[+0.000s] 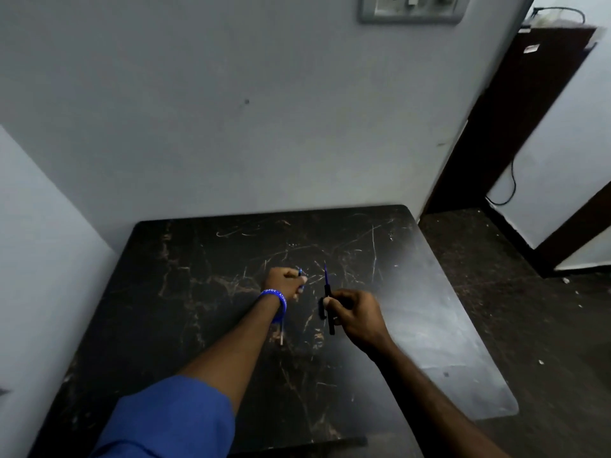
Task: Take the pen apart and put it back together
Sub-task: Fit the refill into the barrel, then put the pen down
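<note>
small blue piece (pixel 300 272) mostly hidden in left hand (pixel 284 283); wall socket (pixel 411 8) cut off

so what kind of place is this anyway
Probably a plain indoor room, perhaps an office or hostel: a scratched dark table stands in a corner against bare pale walls, with a wall socket panel above and a dark wooden cabinet beside it.

table (pixel 205 325) bare around both hands — wall (pixel 231 143) close behind
</note>
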